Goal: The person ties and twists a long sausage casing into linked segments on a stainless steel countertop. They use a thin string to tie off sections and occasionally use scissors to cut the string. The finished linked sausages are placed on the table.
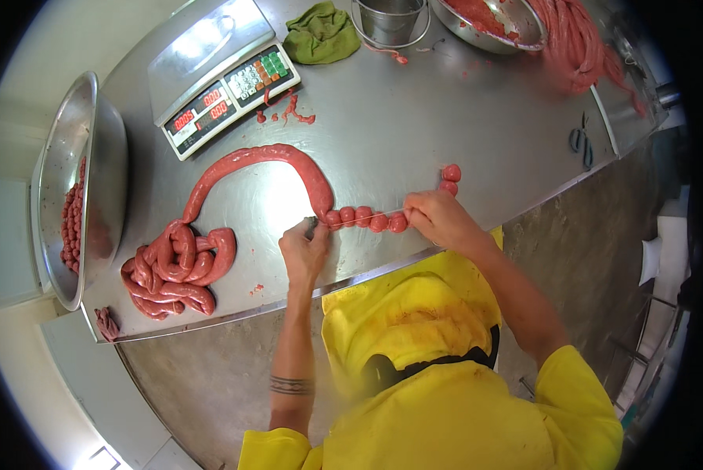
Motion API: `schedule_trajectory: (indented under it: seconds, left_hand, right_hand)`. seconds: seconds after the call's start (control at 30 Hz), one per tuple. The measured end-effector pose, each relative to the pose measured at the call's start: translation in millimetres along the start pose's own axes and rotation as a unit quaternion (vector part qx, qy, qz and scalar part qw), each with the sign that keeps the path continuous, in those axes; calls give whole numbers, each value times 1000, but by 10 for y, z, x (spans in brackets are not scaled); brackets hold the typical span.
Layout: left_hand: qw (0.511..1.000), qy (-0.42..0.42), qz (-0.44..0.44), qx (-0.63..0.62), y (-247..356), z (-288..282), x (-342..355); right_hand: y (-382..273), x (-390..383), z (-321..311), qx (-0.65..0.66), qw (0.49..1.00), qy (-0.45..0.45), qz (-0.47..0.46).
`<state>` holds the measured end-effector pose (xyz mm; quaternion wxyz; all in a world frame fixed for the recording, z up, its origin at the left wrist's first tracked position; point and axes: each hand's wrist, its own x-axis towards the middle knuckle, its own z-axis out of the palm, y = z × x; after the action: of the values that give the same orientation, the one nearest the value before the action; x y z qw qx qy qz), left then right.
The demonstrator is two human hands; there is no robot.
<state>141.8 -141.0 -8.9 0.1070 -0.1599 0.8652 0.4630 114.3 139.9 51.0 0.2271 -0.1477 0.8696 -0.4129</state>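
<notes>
On the steel table [484, 117], with the digital scale [226, 98] as landmark, a row of short, round sausage links [363, 218] lies to the right of the scale and closer to the person. At the row's left end, the left hand [304, 249] is curled closed about a small dark object [311, 227] that cannot be identified. At its right end, the right hand [443, 221] is closed in a pinch on the thin string [379, 214] stretched along the links; two more round links [450, 178] show just beyond it. The unlinked sausage [273, 152] arches from the row, on the scale's near side, down to a coiled pile [181, 266]. Left of the scale stands a steel basin [113, 172] containing small links [71, 227]; a green cloth [320, 35] lies just to its right, and scissors [580, 145] lie far to its right.
</notes>
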Motion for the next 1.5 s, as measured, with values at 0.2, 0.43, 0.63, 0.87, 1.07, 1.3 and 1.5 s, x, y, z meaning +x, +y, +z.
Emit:
schedule_trajectory:
  seconds: [0.2, 0.43, 0.63, 0.87, 1.07, 1.3, 1.5]
  left_hand:
    - [980, -130, 101, 112, -183, -753, 482]
    - [817, 242, 384, 356, -652, -1306, 1520]
    - [946, 15, 92, 311, -363, -1508, 1408]
    - [994, -25, 48, 93, 663, -2000, 514]
    - [992, -39, -30, -119, 1443, -2478, 114]
    - [991, -68, -105, -37, 1065, -2105, -34]
    - [909, 155, 218, 319, 39, -253, -27]
  right_hand:
    - [304, -1187, -335, 340, 940, -25, 22]
    - [1637, -2903, -1062, 128, 883, 8, 451]
    - [1255, -1322, -417, 131, 943, 217, 218]
    - [764, 536, 41, 74, 903, 394, 154]
    - [1466, 632, -1098, 487, 829, 248, 118]
    - [1965, 406, -1953, 498, 808, 314, -33]
    - [1955, 18, -1831, -99, 841, 528, 64]
